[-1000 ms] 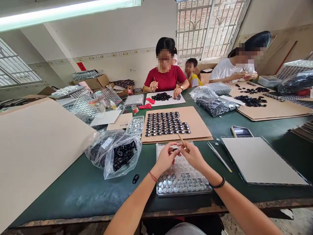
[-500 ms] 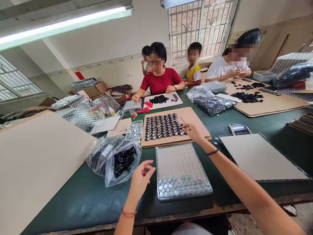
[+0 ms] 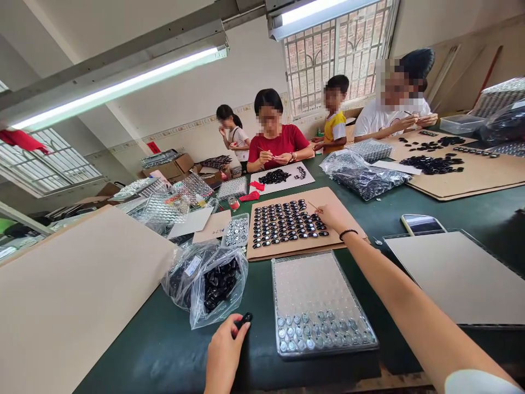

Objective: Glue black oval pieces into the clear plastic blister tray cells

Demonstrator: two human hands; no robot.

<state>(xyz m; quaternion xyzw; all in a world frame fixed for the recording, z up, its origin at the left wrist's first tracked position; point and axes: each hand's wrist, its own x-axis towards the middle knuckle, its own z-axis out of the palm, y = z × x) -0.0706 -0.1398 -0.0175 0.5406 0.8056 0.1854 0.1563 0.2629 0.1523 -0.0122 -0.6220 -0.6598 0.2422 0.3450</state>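
Left hand [image 3: 225,349] pinches black piece [image 3: 246,317], near side, just right of open bag [image 3: 199,307] | right hand [image 3: 331,216] curled round stick [image 3: 314,207], at far cardboard [image 3: 328,196]; anything else gripped, cannot tell | risk: slack pinch may drop piece; low fingers may skew rows [image 3: 284,238]

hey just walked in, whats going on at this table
The left hand pinches a black piece beside an open plastic bag of similar ones. The right hand holds a thin stick over a cardboard sheet, by the rows of black pieces laid out there. Closer in, a clear tray has round pieces in its near part. Across the table, a person in a red top works over a pale board.
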